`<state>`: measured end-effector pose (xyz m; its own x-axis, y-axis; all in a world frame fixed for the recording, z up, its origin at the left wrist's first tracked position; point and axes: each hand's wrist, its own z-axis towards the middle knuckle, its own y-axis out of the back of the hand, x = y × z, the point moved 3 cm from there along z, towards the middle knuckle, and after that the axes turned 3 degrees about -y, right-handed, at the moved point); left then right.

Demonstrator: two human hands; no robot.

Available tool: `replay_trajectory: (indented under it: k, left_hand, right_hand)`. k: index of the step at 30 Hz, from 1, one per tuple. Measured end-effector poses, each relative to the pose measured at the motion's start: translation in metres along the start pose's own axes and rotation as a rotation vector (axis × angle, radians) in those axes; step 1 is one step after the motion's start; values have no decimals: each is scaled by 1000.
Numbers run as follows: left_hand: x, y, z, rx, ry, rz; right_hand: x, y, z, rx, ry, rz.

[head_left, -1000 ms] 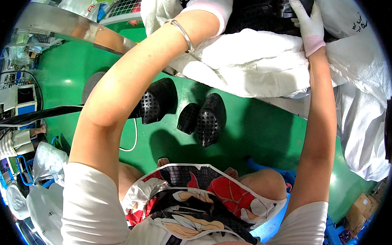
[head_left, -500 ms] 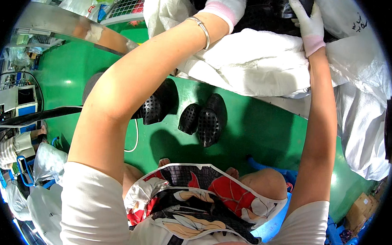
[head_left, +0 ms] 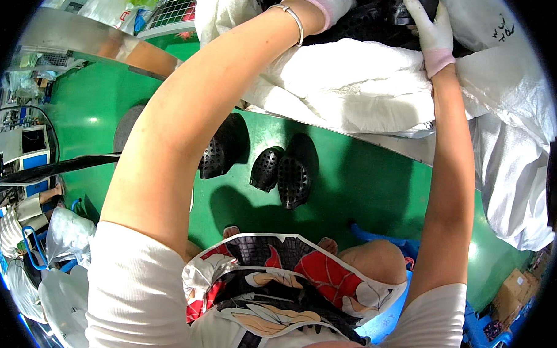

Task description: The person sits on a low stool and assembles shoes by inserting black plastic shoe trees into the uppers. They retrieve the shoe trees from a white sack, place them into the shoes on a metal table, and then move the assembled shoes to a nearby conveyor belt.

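Both my arms reach up to an open white sack (head_left: 355,84) filled with black perforated shoe pieces (head_left: 373,21). My left hand (head_left: 324,1), in a white glove with a pink cuff, sits at the picture's top edge among those pieces; its fingers are cut off from view. A metal bracelet (head_left: 290,18) circles that wrist. My right hand (head_left: 432,32), gloved the same way, lies on the pile with its fingers curled over one black piece. Three more black perforated pieces (head_left: 278,171) lie on the green floor (head_left: 364,189) below the sack.
A second white bag (head_left: 511,176) hangs at the right. My knees and patterned shorts (head_left: 275,278) fill the lower middle. A blue crate (head_left: 481,328) and cardboard boxes (head_left: 517,286) stand lower right. A metal rail (head_left: 80,41) and another person's sleeve (head_left: 10,226) are at the left.
My left hand has moved up and to the right, deeper into the sack's black pieces. The right hand has stayed on the pile.
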<state>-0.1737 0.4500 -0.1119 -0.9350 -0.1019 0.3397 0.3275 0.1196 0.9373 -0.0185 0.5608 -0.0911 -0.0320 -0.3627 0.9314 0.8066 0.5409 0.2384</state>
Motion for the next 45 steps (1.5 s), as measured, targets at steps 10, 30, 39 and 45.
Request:
replay_trajectory:
  k: [10,30,39,45]
  left_hand:
    - [4,18,-3,91,-138,43]
    - [-3,-17,47,516,102,207]
    - [29,-14,6,80,511,-442]
    - [29,64,-57,-338,238,-555]
  right_hand:
    - [-7,4,6,-5,88,-20]
    - [-1,7,5,-129,186,-174]
    - [6,-2,-2,-74,112,-48]
    - [10,2,-4,-58,6,-69]
